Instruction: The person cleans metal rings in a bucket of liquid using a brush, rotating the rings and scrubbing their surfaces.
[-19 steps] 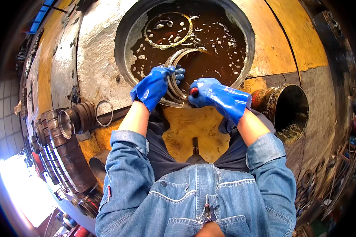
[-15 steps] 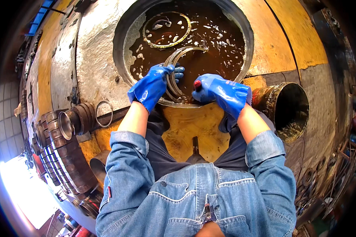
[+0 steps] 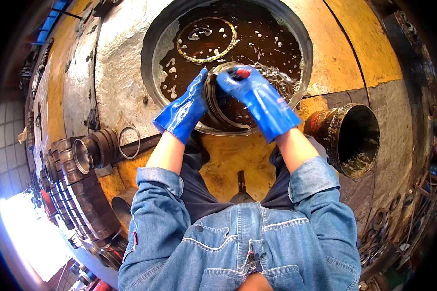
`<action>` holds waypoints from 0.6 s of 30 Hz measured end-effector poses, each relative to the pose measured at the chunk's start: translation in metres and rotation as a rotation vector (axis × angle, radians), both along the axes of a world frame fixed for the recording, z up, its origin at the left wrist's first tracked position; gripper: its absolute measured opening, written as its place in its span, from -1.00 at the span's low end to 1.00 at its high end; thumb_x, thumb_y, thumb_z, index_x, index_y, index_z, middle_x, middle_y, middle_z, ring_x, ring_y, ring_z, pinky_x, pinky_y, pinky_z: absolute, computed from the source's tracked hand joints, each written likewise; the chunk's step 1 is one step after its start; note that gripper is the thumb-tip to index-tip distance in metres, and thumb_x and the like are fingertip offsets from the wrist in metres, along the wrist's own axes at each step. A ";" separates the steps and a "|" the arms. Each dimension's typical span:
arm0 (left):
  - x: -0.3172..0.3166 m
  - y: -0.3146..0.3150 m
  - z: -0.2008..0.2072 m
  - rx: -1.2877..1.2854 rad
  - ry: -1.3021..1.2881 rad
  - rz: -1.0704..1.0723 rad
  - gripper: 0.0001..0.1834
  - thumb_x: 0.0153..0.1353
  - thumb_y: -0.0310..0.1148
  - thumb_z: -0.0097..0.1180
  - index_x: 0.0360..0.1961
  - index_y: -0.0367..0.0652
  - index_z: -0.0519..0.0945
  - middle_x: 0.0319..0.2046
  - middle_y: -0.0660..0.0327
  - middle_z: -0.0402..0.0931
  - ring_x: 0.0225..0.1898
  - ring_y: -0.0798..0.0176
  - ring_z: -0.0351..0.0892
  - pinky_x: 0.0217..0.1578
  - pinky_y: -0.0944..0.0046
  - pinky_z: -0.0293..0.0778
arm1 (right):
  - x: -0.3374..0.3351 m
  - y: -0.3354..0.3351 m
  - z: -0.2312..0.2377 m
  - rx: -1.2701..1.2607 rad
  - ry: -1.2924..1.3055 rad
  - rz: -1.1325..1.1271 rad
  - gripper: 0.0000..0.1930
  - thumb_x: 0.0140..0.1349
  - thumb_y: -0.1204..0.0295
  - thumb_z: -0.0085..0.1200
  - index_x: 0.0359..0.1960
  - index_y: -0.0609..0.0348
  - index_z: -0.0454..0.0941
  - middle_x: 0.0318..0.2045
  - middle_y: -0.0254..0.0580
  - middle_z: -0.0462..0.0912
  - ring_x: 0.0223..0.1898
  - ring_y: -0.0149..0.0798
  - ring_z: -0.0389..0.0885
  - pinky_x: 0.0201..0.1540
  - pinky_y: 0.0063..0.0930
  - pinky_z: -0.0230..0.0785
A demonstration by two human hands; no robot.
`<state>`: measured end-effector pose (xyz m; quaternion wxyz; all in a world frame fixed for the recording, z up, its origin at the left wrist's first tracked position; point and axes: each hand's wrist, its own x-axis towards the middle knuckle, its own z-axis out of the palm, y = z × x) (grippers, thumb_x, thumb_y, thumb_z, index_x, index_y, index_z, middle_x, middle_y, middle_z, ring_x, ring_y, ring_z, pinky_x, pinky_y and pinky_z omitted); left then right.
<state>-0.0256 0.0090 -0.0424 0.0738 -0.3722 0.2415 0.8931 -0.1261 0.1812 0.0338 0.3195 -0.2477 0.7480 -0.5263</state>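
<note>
My left hand (image 3: 185, 106), in a blue rubber glove, is closed at the left side of a stack of thin metal rings (image 3: 211, 99), with some of its fingers hidden. The rings lean at the near side of a round tub (image 3: 154, 87) of dark brown liquid. In my blue-gloved right hand (image 3: 257, 97) is a small red-handled tool (image 3: 242, 73), gripped at the rings' upper right; its working end is hidden. A larger thin ring (image 3: 234, 40) lies in the liquid beyond both hands, with foam around it.
Right of the tub a wide metal cylinder (image 3: 320, 123) lies on its side, its dark mouth facing right. At left are stacked metal rings (image 3: 99, 148) and a single upright ring (image 3: 137, 140). Worn yellow and grey plates (image 3: 121, 58) surround the tub.
My right hand has moved up and left, from the tub's near edge onto the rings. The rings have turned, and the liquid to their right is now splashing.
</note>
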 end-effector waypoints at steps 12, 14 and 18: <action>0.012 0.006 0.025 -0.142 0.002 -0.152 -0.38 0.59 0.13 -0.15 0.44 -0.02 0.46 0.26 -0.02 0.60 0.12 -0.08 0.66 0.15 -0.11 0.57 | 0.009 0.044 0.021 0.606 0.160 0.565 -0.58 0.07 0.12 0.14 -0.14 0.11 0.77 -0.18 0.11 0.77 -0.09 0.14 0.73 -0.01 -0.10 0.59; 0.018 0.011 0.028 -0.259 0.047 -0.204 -0.43 0.59 0.04 -0.11 0.43 -0.07 0.46 0.22 0.01 0.64 0.10 0.05 0.69 0.13 0.02 0.59 | -0.012 0.052 0.019 0.684 0.071 0.453 -0.55 0.07 0.10 0.20 -0.12 0.16 0.75 -0.16 0.12 0.77 -0.06 0.09 0.75 0.02 -0.15 0.58; 0.026 0.020 0.042 -0.416 0.116 -0.266 -0.43 0.58 -0.06 -0.04 0.43 -0.18 0.43 0.19 0.06 0.67 0.01 0.23 0.69 0.05 0.11 0.63 | -0.034 0.055 0.015 0.871 0.269 0.183 -0.52 0.15 0.03 0.20 -0.04 0.10 0.77 -0.07 0.06 0.79 0.03 0.07 0.76 0.10 -0.17 0.57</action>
